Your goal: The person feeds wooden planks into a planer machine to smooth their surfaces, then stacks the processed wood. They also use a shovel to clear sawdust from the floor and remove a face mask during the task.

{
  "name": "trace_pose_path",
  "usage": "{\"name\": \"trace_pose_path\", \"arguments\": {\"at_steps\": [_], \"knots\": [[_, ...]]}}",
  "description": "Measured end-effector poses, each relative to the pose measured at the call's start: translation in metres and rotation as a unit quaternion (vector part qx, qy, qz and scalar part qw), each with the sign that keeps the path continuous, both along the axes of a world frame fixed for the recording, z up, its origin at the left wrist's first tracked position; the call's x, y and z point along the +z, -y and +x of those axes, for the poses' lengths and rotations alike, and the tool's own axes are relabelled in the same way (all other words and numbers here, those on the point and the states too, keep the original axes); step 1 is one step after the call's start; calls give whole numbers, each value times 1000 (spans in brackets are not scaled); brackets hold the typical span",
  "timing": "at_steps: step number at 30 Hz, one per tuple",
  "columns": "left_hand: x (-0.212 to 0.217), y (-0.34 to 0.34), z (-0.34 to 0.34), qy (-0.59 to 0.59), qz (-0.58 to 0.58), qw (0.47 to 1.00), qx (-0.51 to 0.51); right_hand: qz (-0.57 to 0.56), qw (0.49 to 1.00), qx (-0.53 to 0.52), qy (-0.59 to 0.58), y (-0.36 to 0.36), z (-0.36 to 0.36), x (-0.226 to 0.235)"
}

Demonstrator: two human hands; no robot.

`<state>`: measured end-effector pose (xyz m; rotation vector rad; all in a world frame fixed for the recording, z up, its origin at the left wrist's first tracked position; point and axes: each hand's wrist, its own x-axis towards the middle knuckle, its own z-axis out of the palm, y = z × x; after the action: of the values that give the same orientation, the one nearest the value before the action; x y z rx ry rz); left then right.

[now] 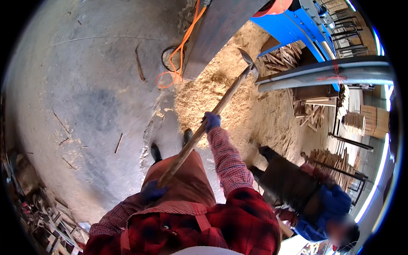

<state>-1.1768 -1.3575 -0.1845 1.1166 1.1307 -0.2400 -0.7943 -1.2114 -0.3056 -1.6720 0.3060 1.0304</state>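
Observation:
A long wooden-handled tool (pixel 191 141) slants from my waist up to the right. Its curved metal blade (pixel 254 71) lies across the far end, over a spread of sawdust (pixel 204 100); whether it is a shovel or a hoe I cannot tell. My right hand (pixel 211 121), in a blue-purple glove, is closed around the middle of the handle with the arm stretched forward. Down by the brown apron (pixel 193 170), my left hand (pixel 154 191), gloved too, wraps the near end of the handle; its fingers are partly blurred.
Right of me, a person (pixel 297 182) in blue and a dark apron stands close. Long grey beams (pixel 323 76) jut in near the blade, below a blue machine (pixel 280 29). An orange cord (pixel 175 63) loops beside a dark steel beam (pixel 221 25). Scrap (pixel 51 225) lies lower left.

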Motion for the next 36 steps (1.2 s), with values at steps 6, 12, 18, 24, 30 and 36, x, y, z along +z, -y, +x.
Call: {"name": "trace_pose_path", "arguments": {"at_steps": [6,12,18,24,30,36], "knots": [[67,-91,178,90,-331,916,209,-52,992,118,-6,-99,127,-53],[25,-94,236,117,-390,886,222,-165,969,183,13,-123,193,-119],[1,-52,154,46,-384,896,217,-171,975,128,66,-74,104,-113],[39,12,15,67,-443,863,235,-227,964,137,33,35,-6,-123],[90,86,-106,-34,-330,931,153,-254,916,309,17,135,-137,-91],[60,142,-190,-120,-85,985,-88,-168,967,120,-151,179,-193,-44]]}}
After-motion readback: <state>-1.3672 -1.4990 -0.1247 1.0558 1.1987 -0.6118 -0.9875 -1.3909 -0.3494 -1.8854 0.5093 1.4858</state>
